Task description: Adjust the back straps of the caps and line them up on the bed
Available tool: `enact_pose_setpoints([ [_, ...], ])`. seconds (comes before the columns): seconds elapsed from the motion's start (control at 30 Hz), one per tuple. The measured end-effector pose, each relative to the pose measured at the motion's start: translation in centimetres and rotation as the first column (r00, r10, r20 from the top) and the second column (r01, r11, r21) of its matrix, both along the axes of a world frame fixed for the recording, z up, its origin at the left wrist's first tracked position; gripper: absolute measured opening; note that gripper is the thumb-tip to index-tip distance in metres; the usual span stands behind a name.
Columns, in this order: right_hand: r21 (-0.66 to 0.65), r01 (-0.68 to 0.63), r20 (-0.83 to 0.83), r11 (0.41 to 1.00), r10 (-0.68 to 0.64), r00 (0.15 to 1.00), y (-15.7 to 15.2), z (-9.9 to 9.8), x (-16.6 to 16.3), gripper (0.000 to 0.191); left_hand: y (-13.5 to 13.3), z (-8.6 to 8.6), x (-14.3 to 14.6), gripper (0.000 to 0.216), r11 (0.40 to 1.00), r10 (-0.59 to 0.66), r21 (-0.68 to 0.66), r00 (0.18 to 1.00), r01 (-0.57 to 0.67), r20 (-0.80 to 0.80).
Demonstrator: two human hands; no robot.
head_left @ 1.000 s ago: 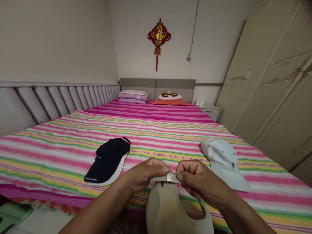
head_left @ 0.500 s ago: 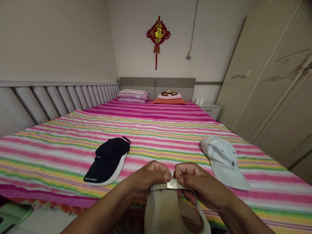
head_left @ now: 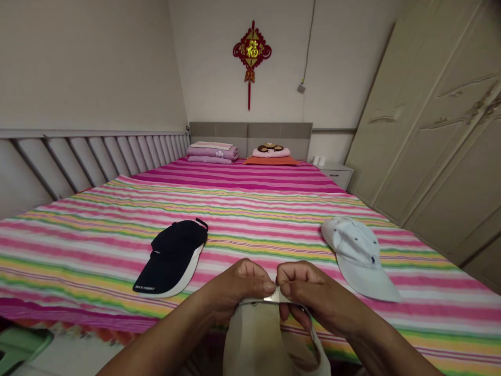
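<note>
A beige cap (head_left: 252, 334) is held low in front of me, its rear opening facing up to the right and its lower part cut off by the frame edge. My left hand (head_left: 250, 284) pinches the cap's back strap, the thumb lying partly over a silvery metal buckle (head_left: 272, 298). On the buckle's other side, my right hand (head_left: 303, 287) grips the same strap between thumb and fingers. To the left on the bed lies a black cap (head_left: 176, 256) with a white brim edge. A white cap (head_left: 354, 253) with a small dark emblem rests to the right.
The bed has a striped cover (head_left: 250, 219), with folded purple bedding (head_left: 211, 152) and an orange pillow (head_left: 270, 161) by the headboard. A metal railing (head_left: 97, 156) runs along the left. Wardrobe doors (head_left: 430, 141) stand at the right. A green stool (head_left: 23, 344) shows lower left.
My left thumb has slid rightward onto the buckle, covering more of it. The beige cap has shifted slightly left in view. Both hands keep hold of the strap.
</note>
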State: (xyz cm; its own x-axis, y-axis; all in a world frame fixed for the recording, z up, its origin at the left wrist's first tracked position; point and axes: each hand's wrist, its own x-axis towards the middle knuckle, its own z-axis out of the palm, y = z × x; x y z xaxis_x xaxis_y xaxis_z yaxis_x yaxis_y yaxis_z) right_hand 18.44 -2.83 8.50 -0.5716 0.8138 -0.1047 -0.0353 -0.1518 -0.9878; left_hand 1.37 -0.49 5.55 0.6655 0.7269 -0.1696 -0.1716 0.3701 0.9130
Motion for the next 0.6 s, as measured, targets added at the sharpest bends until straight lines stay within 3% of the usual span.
enact_pose_setpoints([
  [0.43,-0.025,0.028,-0.12,0.999,-0.03,0.992,-0.15,-0.51,-0.33,0.01,-0.48,-0.59,0.78,0.027,0.994,0.095,-0.066,0.98,-0.085,0.172],
  [0.6,-0.058,0.029,-0.172,0.998,-0.039,0.984,-0.18,-0.65,-0.46,0.01,-0.61,-0.67,1.01,0.027,0.99,0.131,-0.07,0.981,-0.121,0.146],
])
